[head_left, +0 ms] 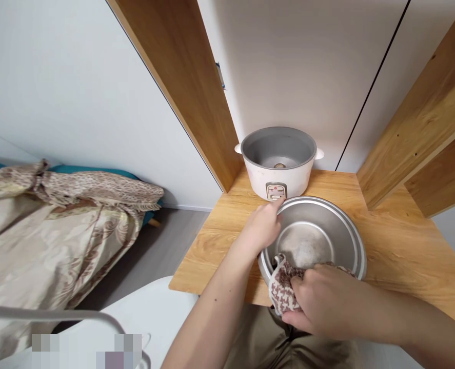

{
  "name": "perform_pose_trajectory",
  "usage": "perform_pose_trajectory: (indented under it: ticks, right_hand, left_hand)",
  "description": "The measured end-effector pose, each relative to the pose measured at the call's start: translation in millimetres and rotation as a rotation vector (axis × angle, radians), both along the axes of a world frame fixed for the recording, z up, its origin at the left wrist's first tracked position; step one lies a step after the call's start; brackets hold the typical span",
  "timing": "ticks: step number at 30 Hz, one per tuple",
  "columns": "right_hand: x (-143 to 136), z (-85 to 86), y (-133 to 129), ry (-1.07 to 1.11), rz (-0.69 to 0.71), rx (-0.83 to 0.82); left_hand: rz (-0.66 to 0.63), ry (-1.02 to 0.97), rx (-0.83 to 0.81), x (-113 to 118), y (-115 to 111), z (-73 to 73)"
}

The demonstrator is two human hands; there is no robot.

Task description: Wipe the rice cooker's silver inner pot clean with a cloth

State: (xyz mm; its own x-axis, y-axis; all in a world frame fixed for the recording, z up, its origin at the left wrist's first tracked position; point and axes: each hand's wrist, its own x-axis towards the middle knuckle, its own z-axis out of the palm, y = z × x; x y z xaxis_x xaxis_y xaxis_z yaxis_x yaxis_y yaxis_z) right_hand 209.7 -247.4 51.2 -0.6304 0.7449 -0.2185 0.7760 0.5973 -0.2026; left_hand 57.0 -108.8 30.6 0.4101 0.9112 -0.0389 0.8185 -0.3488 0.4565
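A round silver metal pot (340, 225) rests near the front of the wooden table, tilted a little toward me. My left hand (263, 225) grips its left rim, with the index finger stretched along the edge. Bunched in my right hand (319, 297) is a brown-and-white patterned cloth (283, 287), pressed over the near rim of the pot. Right behind the pot stands a white rice cooker body (252, 177), lidless, its grey inside showing a round piece at the bottom.
The wooden table (396, 251) meets a white wall behind, with wooden posts (189, 92) on either side. A bed with a patterned cover (58, 241) lies at the left. A white surface (154, 307) with a grey curved tube is at the lower left.
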Motion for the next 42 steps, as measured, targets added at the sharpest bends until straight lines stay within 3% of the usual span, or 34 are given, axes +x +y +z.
perform_pose_trajectory:
  ticks: [7,17,24,34,42]
  right_hand:
    - [5,3.4,7,0.122,0.017,-0.097]
    - [-1,-4.0,-4,-0.03,0.051,0.117]
    - [2,2.0,4,0.093,-0.001,-0.076]
    - [-4,-4.9,-5,-0.032,0.03,0.11]
    - [-2,-2.2,0,0.034,-0.017,0.008]
  left_hand:
    - [-0.002,0.001,-0.001,0,0,-0.5]
    - [-0.013,-0.008,-0.007,0,1,-1.5]
    - [-0.011,-0.013,-0.004,-1,1,-1.8]
    - [-0.025,-0.03,0.002,-1,1,-3.1]
    - [-0.021,-0.032,0.007,-1,2,-3.3]
